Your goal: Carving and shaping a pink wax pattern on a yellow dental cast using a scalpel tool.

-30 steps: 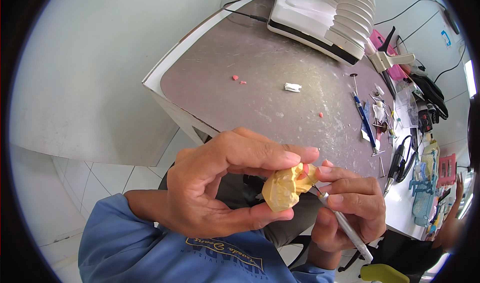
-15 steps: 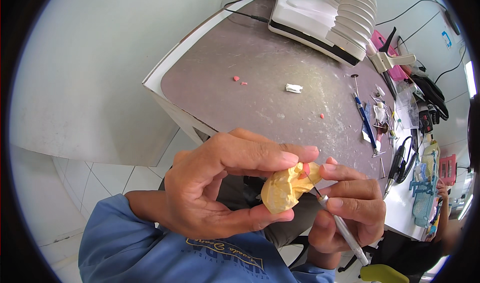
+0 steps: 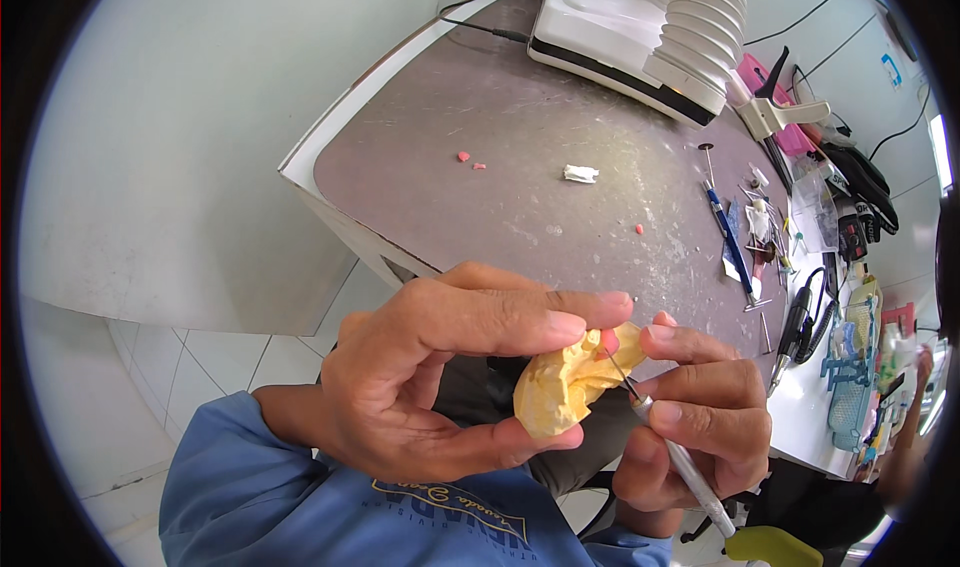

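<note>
My left hand (image 3: 440,377) grips a yellow plaster dental cast (image 3: 565,387) between thumb and fingers, close to my chest. A small pink bit (image 3: 607,341) sits on the cast's top edge. My right hand (image 3: 700,422) holds a thin metal hand tool (image 3: 665,447) like a pen, its fine tip touching the cast by the pink bit. The tool's shaft runs down to the lower right, ending in a yellow-green part (image 3: 770,545). Both hands hover in front of the workbench edge.
A brown-grey workbench (image 3: 520,197) carries pink crumbs (image 3: 470,160), a white scrap (image 3: 580,174), a white machine with a ribbed hose (image 3: 650,27), a blue-handled tool (image 3: 728,242) and several instruments and cables along the right. White tiled floor lies at the left.
The cast and both hands stay nearly in place; the tool tip has shifted slightly on the cast's upper edge.
</note>
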### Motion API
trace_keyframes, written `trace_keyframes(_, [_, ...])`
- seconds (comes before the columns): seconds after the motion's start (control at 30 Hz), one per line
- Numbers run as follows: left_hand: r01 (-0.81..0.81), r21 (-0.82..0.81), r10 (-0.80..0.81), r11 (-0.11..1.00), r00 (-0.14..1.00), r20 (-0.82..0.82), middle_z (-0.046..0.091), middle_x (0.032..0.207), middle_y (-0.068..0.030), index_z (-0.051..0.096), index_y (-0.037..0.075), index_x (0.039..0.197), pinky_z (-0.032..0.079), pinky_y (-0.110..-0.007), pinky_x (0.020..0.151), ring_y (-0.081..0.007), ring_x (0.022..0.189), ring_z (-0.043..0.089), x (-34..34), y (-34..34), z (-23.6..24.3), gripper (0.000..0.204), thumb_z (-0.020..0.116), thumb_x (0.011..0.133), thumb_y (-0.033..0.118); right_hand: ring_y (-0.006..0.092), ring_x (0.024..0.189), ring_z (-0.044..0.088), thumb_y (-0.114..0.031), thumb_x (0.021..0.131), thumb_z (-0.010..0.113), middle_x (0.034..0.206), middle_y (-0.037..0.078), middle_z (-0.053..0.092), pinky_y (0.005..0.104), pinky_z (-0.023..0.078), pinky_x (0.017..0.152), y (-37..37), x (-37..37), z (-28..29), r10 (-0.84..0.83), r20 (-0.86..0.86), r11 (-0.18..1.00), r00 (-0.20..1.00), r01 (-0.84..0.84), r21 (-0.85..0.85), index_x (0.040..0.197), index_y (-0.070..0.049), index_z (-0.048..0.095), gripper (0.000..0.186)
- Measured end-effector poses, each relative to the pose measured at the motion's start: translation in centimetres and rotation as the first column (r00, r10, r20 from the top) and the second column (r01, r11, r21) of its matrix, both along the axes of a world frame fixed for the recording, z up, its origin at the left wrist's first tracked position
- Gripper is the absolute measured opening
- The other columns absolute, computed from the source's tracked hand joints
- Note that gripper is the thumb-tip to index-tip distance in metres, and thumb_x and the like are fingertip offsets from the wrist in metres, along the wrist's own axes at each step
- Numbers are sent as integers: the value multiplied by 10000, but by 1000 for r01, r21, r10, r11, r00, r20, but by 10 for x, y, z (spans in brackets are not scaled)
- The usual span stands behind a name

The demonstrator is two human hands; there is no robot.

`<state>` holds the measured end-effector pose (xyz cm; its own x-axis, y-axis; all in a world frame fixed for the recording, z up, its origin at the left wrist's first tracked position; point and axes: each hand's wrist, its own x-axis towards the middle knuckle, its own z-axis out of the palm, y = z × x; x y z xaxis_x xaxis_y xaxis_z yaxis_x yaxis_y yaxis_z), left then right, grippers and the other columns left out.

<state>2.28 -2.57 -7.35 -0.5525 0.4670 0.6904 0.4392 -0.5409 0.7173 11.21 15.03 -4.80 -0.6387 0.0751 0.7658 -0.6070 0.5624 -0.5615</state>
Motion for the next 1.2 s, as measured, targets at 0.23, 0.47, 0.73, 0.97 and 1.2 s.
trace_keyframes(0.23, [-35, -11, 35, 999, 999, -13, 563, 1264, -355, 454, -8, 1267, 566, -398, 914, -296, 1081, 653, 3, 1, 3, 614, 815, 770, -21, 311, 850, 699, -203, 854, 733, 741, 120, 624, 488, 560, 912, 4, -2, 6, 17, 6, 999, 1000, -17, 33, 937, -47, 611, 215])
trace_keyframes(0.47, [-79, -39, 75, 996, 993, -93, 587, 1244, -339, 454, -6, 1245, 554, -373, 919, -280, 1081, 643, 1, -1, 3, 588, 816, 781, 4, 284, 792, 691, -194, 835, 744, 721, 117, 625, 474, 575, 880, 5, -5, 14, 28, 15, 997, 999, -29, 78, 918, -49, 613, 211])
trace_keyframes(0.73, [-119, -56, 115, 991, 991, -69, 608, 1224, -311, 459, 13, 1236, 553, -357, 913, -276, 1079, 640, 5, -1, 8, 583, 826, 784, 45, 294, 812, 701, -188, 826, 742, 723, 116, 644, 465, 582, 858, 10, -8, 30, 91, 66, 983, 994, -100, 155, 898, -53, 617, 198])
trace_keyframes(0.97, [-120, -40, 119, 992, 993, -27, 606, 1226, -314, 459, 15, 1239, 551, -354, 913, -276, 1088, 635, 8, -1, 7, 586, 827, 785, 54, 308, 816, 707, -188, 823, 737, 728, 121, 652, 463, 583, 850, 15, -10, 31, 115, 82, 980, 990, -126, 156, 893, -52, 616, 195])
trace_keyframes(1.2, [-112, -75, 104, 991, 989, -106, 595, 1238, -325, 450, 3, 1265, 544, -353, 921, -293, 1134, 608, 1, -5, 6, 590, 808, 796, 14, 321, 799, 708, -183, 814, 726, 705, 116, 639, 461, 591, 821, 13, -13, 30, 117, 82, 976, 990, -129, 173, 873, -45, 605, 193])
